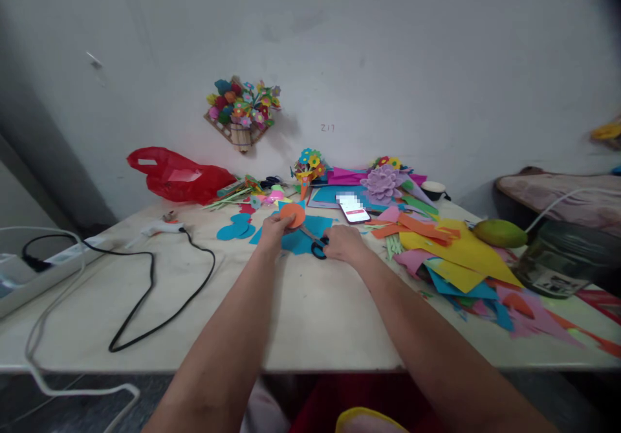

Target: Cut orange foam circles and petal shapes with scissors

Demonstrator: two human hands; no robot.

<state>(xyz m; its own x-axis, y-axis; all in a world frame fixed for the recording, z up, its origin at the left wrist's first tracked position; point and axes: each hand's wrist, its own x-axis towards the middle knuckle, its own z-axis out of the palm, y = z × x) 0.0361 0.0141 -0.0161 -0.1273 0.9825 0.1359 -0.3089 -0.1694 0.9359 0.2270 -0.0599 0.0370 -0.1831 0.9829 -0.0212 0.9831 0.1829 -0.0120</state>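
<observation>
My left hand [273,231] pinches an orange paper circle [293,215] and holds it up over the table. My right hand [342,243] is closed around the black handles of a pair of scissors [315,244], whose blades point toward the orange circle. Beneath both hands lies a blue paper sheet [303,239], with blue cut-out shapes [236,228] to its left.
A glue gun [160,227] with a black cord [145,303] lies at left near a power strip [43,268]. Behind are a red plastic bag [179,177], a phone [353,211] and paper flowers [383,184]. Coloured paper sheets [456,252], a mango [499,233] and a jar [565,258] are on the right.
</observation>
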